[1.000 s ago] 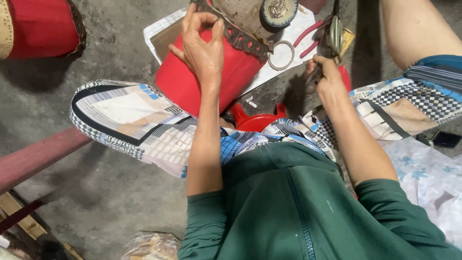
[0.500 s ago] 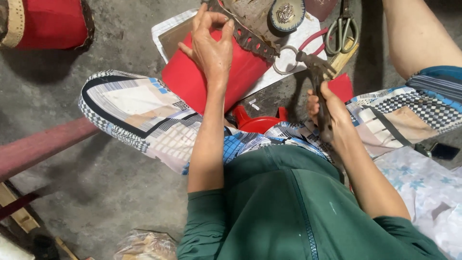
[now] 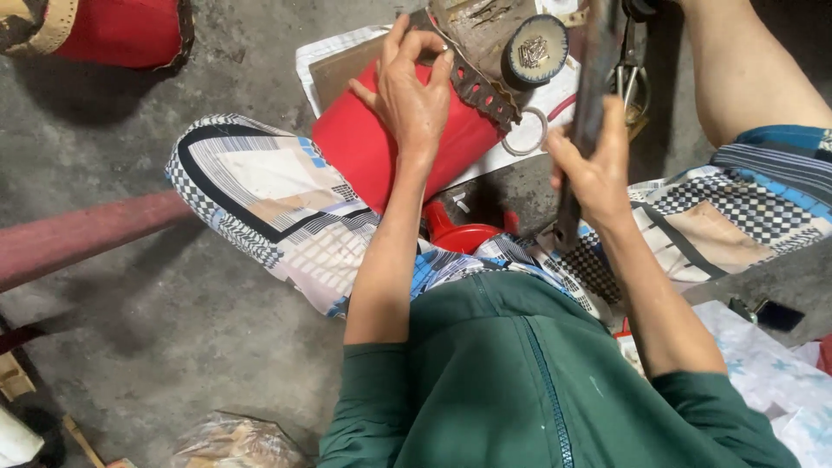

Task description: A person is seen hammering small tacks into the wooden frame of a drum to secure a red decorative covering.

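Observation:
My left hand point(image 3: 412, 91) rests on a red drum body point(image 3: 373, 143) lying between my knees, fingers pressing near its dark punched skin edge point(image 3: 481, 87). My right hand point(image 3: 594, 169) is closed around a long dark metal bar point(image 3: 589, 95), held upright and raised over the drum's rim. A small round tin of tacks point(image 3: 536, 48) sits on the drum head. A metal ring point(image 3: 524, 134) lies beside it.
Scissors point(image 3: 633, 82) lie on white paper behind the bar. A second red drum point(image 3: 104, 30) stands at top left. A reddish plank point(image 3: 78, 234) runs left. A red plastic stool point(image 3: 459, 234) is under me. Patterned cloth point(image 3: 771, 373) lies at right.
My right hand has lifted the metal bar from low beside my knee up toward the drum's rim. My left hand has stayed on the red drum.

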